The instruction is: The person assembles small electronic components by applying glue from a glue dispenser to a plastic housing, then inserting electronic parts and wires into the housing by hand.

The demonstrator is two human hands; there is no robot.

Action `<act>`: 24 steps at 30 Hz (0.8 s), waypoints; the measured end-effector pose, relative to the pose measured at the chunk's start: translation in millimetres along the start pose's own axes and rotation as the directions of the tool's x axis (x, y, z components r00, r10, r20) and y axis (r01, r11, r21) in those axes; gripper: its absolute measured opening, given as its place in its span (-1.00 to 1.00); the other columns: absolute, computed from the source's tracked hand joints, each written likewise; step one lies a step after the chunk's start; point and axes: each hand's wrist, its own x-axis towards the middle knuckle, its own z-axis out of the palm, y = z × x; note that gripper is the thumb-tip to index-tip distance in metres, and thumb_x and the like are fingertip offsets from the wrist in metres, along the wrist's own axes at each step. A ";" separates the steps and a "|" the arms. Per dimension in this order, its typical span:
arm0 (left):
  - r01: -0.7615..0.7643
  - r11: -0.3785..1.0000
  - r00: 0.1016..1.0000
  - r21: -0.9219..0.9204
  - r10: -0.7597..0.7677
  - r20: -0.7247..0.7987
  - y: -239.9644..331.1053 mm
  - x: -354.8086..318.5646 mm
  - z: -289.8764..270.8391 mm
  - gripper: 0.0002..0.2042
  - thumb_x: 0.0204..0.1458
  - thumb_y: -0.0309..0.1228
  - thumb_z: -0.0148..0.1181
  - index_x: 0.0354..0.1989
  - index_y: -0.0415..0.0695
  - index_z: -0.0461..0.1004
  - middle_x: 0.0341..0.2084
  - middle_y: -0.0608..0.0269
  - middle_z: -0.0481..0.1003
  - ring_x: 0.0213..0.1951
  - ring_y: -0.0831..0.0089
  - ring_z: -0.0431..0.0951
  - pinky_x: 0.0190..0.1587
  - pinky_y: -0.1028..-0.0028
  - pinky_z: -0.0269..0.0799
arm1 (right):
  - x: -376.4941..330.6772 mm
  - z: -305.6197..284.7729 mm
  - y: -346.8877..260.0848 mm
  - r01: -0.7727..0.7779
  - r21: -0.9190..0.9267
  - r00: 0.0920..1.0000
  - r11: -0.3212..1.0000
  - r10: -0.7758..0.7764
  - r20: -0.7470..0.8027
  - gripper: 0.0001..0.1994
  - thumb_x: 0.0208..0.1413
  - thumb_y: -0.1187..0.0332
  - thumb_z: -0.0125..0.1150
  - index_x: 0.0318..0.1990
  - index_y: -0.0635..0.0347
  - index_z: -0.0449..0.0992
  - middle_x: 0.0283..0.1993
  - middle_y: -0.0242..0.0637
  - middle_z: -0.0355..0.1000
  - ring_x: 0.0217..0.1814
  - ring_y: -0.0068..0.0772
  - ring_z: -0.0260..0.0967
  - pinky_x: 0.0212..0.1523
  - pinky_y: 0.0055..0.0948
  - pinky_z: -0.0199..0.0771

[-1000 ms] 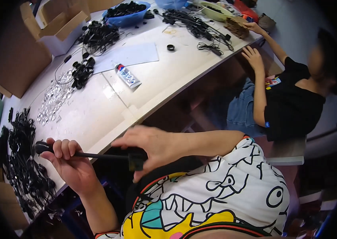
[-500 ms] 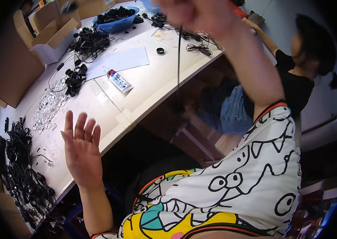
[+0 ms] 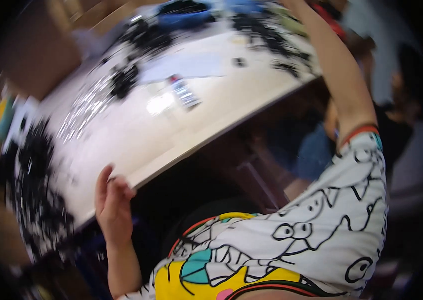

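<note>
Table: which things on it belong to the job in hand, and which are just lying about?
Likely the job's, judging only by nearness to the person:
- black cords, beside the left hand
- far cords, near the right arm

Perhaps just lying about, since neither hand is at them:
- tube
- white sheet
- blue bowl

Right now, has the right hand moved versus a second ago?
Yes: from this side of the table, forward and right; the forearm now crosses the table's right corner, right hand past the frame's top.
</note>
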 end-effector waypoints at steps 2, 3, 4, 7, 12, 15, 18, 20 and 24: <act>0.016 0.992 0.999 0.122 -0.023 0.049 -4.2 5.9 3.8 -0.66 0.03 -0.50 -0.10 0.02 -0.26 0.17 -0.43 0.27 0.35 -0.43 0.59 0.32 -0.32 0.63 0.27 | -8.4 -76.6 116.0 -0.078 -0.148 0.995 0.986 0.086 0.050 -0.66 0.04 0.07 -0.05 -0.48 0.21 0.32 -0.57 -0.52 0.14 -0.55 -0.47 0.00 -0.51 -0.45 0.13; -0.028 0.966 0.999 0.256 0.016 0.049 4.2 -5.7 -18.9 -0.69 0.03 -0.49 -0.08 -0.02 -0.26 0.22 -0.44 0.26 0.36 -0.42 0.59 0.32 -0.31 0.63 0.27 | -32.4 -6.8 113.8 -0.016 -0.594 0.998 0.804 0.047 0.036 -0.62 0.02 0.04 -0.05 -0.37 0.24 0.38 -0.53 -0.43 0.25 -0.52 -0.39 0.13 -0.43 -0.40 0.20; -0.074 0.928 0.994 0.366 0.040 0.098 13.3 -11.5 -21.7 -0.72 0.03 -0.49 -0.06 -0.05 -0.25 0.26 -0.44 0.27 0.37 -0.40 0.60 0.33 -0.29 0.64 0.28 | -45.0 -26.2 153.8 0.189 -0.827 0.926 0.530 -0.375 -0.029 -0.55 0.00 0.02 -0.04 -0.20 0.27 0.40 -0.37 -0.19 0.39 -0.33 -0.28 0.31 -0.27 -0.34 0.26; -0.067 0.827 0.998 0.558 0.057 0.035 36.9 -31.9 -56.0 -0.79 0.02 -0.54 -0.05 -0.15 -0.22 0.35 -0.38 0.28 0.41 -0.37 0.63 0.38 -0.26 0.65 0.31 | -79.7 -32.6 180.9 -0.041 -0.870 0.980 0.492 0.189 0.061 -0.39 0.00 -0.03 -0.07 0.07 0.30 0.20 0.03 0.07 0.23 0.09 -0.04 0.16 0.08 -0.30 0.10; -0.133 0.475 0.773 0.870 0.599 -0.209 128.5 -27.0 -162.3 -0.81 0.03 -0.54 -0.08 -0.21 -0.20 0.43 -0.44 0.32 0.45 -0.43 0.65 0.39 -0.37 0.67 0.30 | -36.7 -74.1 221.6 0.056 -0.887 0.997 0.458 0.026 0.077 -0.36 0.03 -0.06 -0.10 0.09 0.33 0.17 0.05 -0.02 0.22 0.13 -0.17 0.14 0.08 -0.36 0.09; 0.041 0.517 0.664 0.855 0.626 -0.410 168.4 -9.7 -247.1 -0.80 0.04 -0.45 -0.09 -0.21 -0.13 0.44 -0.45 0.35 0.46 -0.47 0.66 0.37 -0.45 0.69 0.25 | -37.3 1.3 169.3 0.173 -0.612 0.984 0.772 -0.107 0.143 -0.49 0.10 0.09 -0.12 0.08 0.33 0.19 0.06 -0.12 0.24 0.14 -0.30 0.14 0.11 -0.44 0.07; 0.362 0.451 0.686 0.816 0.463 -0.561 172.9 18.0 -314.7 -0.70 0.01 -0.20 -0.06 -0.26 -0.15 0.46 -0.41 0.29 0.47 -0.47 0.58 0.40 -0.43 0.59 0.28 | -102.3 142.5 52.6 0.207 -0.217 0.920 0.954 -0.115 0.374 -0.65 0.13 0.28 -0.11 0.02 0.29 0.29 0.03 -0.26 0.28 0.12 -0.46 0.14 0.12 -0.54 0.04; 0.522 0.250 0.676 0.815 0.461 -0.575 168.1 45.3 -336.7 -0.53 -0.03 0.02 -0.11 -0.28 -0.17 0.47 -0.35 0.15 0.48 -0.36 0.36 0.45 -0.29 0.44 0.32 | -142.9 214.8 4.7 0.264 -0.103 0.836 0.959 -0.174 0.520 -0.71 0.06 0.32 -0.01 -0.07 0.21 0.37 -0.07 -0.28 0.33 -0.05 -0.43 0.24 0.00 -0.47 0.19; 0.634 0.015 0.686 0.773 0.452 -0.571 152.8 79.0 -304.0 -0.32 -0.18 0.24 -0.12 -0.22 -0.21 0.46 -0.20 -0.07 0.42 -0.07 0.14 0.38 -0.04 0.35 0.25 | -221.2 319.3 -89.7 0.511 0.154 0.566 0.846 -0.466 0.680 -0.79 -0.16 0.47 0.20 -0.30 0.26 0.42 -0.21 -0.18 0.33 -0.15 -0.22 0.29 -0.12 -0.43 0.27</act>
